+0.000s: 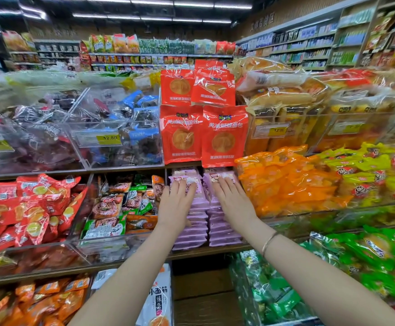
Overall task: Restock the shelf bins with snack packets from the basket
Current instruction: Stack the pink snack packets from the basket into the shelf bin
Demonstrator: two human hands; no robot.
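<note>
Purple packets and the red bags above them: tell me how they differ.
Colour: purple packets are pale lilac; red bags are bright red with a round golden picture.
Pose: purple packets lie flat in stacks; red bags stand upright, facing out.
Contact: left hand and right hand rest flat on the purple packets; no hand touches the red bags.
Both form two side-by-side rows.

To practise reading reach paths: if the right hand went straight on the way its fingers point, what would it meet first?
The right hand lies flat on purple packets; going on, it probably meets the lower edge of the red bread packet above them, though depth is unclear.
</note>
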